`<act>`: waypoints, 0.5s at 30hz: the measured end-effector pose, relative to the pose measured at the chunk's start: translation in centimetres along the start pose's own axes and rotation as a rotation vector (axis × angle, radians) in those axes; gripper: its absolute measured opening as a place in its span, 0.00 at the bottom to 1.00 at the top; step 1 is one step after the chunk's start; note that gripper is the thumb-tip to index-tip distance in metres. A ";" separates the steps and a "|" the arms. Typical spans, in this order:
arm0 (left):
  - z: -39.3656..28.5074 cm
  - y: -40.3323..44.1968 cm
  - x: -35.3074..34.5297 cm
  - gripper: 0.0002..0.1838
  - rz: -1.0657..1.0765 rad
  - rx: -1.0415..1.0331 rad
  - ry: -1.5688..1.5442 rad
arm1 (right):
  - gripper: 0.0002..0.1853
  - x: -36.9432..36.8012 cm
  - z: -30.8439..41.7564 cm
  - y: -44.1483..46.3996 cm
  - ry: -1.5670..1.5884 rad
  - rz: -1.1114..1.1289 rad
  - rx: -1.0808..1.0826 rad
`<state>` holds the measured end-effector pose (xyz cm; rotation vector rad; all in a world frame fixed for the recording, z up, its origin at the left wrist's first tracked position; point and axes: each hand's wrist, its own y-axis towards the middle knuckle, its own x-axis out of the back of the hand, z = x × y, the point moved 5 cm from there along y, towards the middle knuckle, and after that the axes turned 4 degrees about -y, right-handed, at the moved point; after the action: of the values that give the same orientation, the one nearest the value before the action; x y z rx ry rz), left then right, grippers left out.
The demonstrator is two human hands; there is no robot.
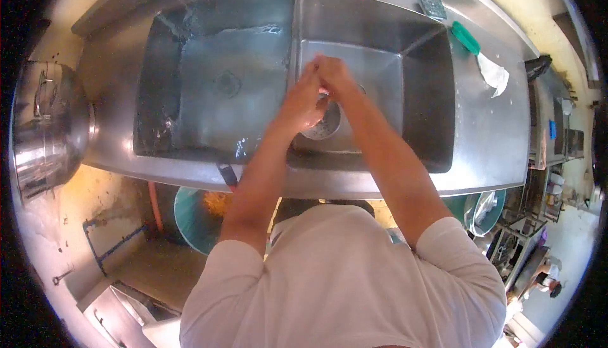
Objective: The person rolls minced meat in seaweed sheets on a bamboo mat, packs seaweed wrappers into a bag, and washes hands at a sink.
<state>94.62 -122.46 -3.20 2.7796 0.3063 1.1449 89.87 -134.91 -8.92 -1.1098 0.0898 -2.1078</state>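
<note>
Over the right sink basin [373,63], my two hands meet close together. My left hand [303,106] is curled, its fingers near those of my right hand. My right hand [334,74] is closed like a fist, with its fingertips turned away from the camera. Whatever lies between the hands is hidden; only a small reddish patch shows there. Just below them is a round metal container [327,126], partly covered by my left hand and wrist. I cannot tell whether a hand touches it.
Water fills the left sink basin [215,63], fed by a stream at its far left corner. A green brush-like item [465,37], a white cloth [493,74] and a dark scouring pad [433,8] lie right. A dark handle [227,174] rests on the front edge. A large metal pot [50,126] stands left.
</note>
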 end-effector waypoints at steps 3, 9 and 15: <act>2.6 0.0 2.7 0.26 -0.121 0.221 -0.374 | 0.05 0.2 -3.7 -1.1 -0.313 -0.021 0.243; 14.4 -2.1 1.5 0.11 -0.587 0.932 -0.927 | 0.06 -5.7 -8.2 -2.0 -0.047 -0.109 0.232; 9.9 1.5 -0.3 0.14 -0.298 0.504 -1.126 | 0.13 -3.7 -2.2 -4.8 0.888 0.199 -0.141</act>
<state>101.64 -124.34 -10.10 3.0703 0.8735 -0.6888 86.81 -129.63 -11.02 -0.1469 0.7379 -2.2714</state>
